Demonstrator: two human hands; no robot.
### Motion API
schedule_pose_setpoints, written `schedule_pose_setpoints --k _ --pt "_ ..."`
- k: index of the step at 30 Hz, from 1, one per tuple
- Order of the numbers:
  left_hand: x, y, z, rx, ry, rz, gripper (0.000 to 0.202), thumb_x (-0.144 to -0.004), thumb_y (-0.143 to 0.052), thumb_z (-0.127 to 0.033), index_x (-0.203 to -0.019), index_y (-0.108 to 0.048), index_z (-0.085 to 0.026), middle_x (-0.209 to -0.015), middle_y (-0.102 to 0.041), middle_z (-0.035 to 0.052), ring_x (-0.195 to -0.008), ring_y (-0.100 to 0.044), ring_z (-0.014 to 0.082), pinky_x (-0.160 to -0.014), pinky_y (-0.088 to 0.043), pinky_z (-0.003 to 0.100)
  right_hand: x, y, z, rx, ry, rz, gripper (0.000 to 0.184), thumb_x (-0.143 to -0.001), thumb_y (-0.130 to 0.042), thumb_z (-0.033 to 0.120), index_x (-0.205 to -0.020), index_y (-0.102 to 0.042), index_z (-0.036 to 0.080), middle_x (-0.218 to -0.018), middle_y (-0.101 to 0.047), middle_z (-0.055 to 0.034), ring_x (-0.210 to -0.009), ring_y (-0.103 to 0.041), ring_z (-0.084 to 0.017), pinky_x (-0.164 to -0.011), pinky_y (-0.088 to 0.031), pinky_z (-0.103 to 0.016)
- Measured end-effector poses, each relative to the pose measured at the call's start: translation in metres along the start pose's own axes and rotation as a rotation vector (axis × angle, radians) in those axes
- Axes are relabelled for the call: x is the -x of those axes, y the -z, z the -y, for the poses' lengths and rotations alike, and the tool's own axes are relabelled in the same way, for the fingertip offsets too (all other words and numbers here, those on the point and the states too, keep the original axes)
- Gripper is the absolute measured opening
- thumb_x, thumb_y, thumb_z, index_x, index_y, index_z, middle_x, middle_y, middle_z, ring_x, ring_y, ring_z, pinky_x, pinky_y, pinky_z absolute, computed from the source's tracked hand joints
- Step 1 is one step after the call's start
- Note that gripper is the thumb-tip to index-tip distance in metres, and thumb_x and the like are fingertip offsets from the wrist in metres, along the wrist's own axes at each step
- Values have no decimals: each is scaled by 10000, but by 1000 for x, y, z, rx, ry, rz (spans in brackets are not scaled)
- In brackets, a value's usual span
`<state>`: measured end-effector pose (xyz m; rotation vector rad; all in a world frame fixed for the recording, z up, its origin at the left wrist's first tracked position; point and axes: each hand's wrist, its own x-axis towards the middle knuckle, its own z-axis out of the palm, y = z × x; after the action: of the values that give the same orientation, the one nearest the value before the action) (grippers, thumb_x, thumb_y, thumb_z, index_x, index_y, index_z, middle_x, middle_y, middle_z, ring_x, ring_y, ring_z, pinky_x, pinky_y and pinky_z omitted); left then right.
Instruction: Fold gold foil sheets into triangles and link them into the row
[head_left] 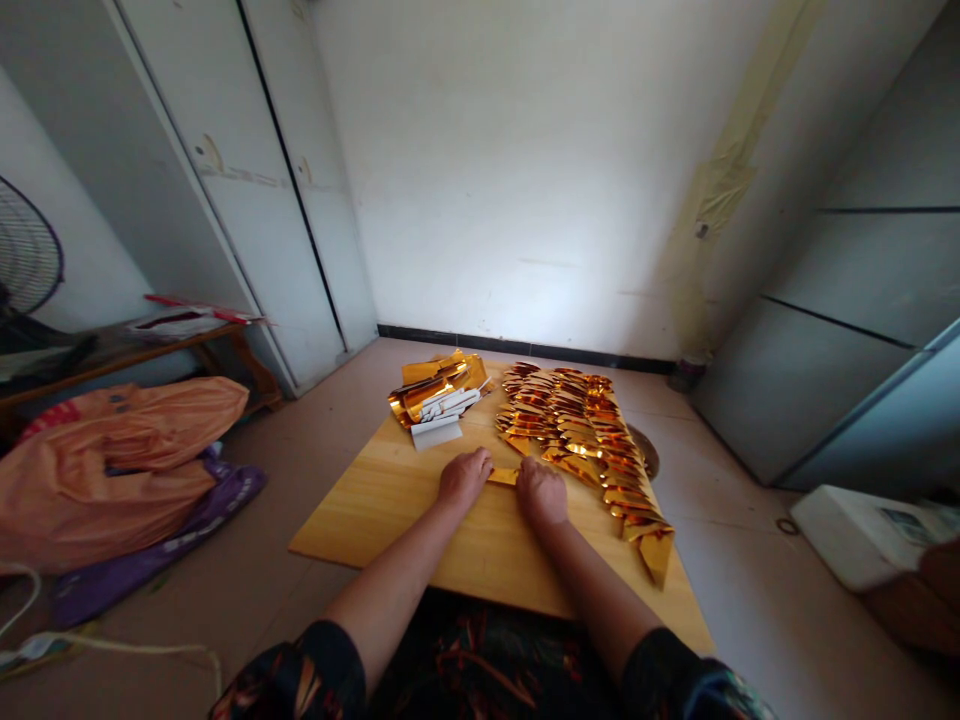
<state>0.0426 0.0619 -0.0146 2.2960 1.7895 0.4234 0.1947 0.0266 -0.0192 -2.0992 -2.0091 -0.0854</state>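
Observation:
A small folded piece of gold foil paper lies on the wooden board between my two hands. My left hand is closed, pinching its left end. On the right end my right hand presses down with curled fingers. Just right of my hands, a long overlapping row of folded gold foil pieces runs from the board's far side to its right front edge. At the far left of the board sits a loose stack of gold foil sheets with white paper strips on top.
The board rests on a tiled floor near a white wall. Orange and purple plastic bags lie to the left, with a low wooden bench and a fan behind them. Grey cabinets stand at right, a white box beside them.

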Motion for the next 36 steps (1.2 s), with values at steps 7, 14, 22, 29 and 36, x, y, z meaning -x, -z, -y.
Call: schedule_pose_setpoints --k 7,14,22,29,36 --pt "3 5 4 74 25 -6 301 -911 -413 -260 -1190 -525 -269 -1023 -695 15 -934 -632 167 -789 -414 262 0 -3 3 41 18 -7 132 -910 -445 216 -924 -559 152 -820 -659 -126 -789 -635 -224 -664 -423 -303" --pt "6 6 2 76 18 14 330 -871 -480 -220 -1198 -501 -259 -984 -698 16 -970 -624 168 -848 -388 297 -1 -5 3 46 -8 -1 136 -909 -445 214 -939 -563 155 -820 -661 -116 -778 -633 -214 -662 -428 -292" --pt "6 7 -5 0 23 19 304 -882 -468 -231 -1184 -505 -244 -1045 -686 40 -1001 -608 189 -850 -384 317 -1 -3 4 50 -15 4 159 -900 -429 171 -945 -579 147 -808 -657 -125 -741 -635 -218 -620 -426 -289" --pt "11 2 -3 -93 -76 -27 205 -889 -458 -216 -1015 -608 -275 -940 -657 22 -945 -570 194 -806 -375 325 1 1 4 60 -37 -24 178 -901 -414 177 -957 -583 171 -879 -633 -107 -758 -606 -194 -590 -408 -262" --pt "14 5 -10 -196 -271 -80 222 -902 -443 -198 -833 -652 -225 -948 -592 72 -993 -493 228 -801 -359 365 4 5 -3 48 254 -46 116 -889 -495 222 -885 -612 218 -961 -602 -61 -920 -532 -185 -687 -394 -242"
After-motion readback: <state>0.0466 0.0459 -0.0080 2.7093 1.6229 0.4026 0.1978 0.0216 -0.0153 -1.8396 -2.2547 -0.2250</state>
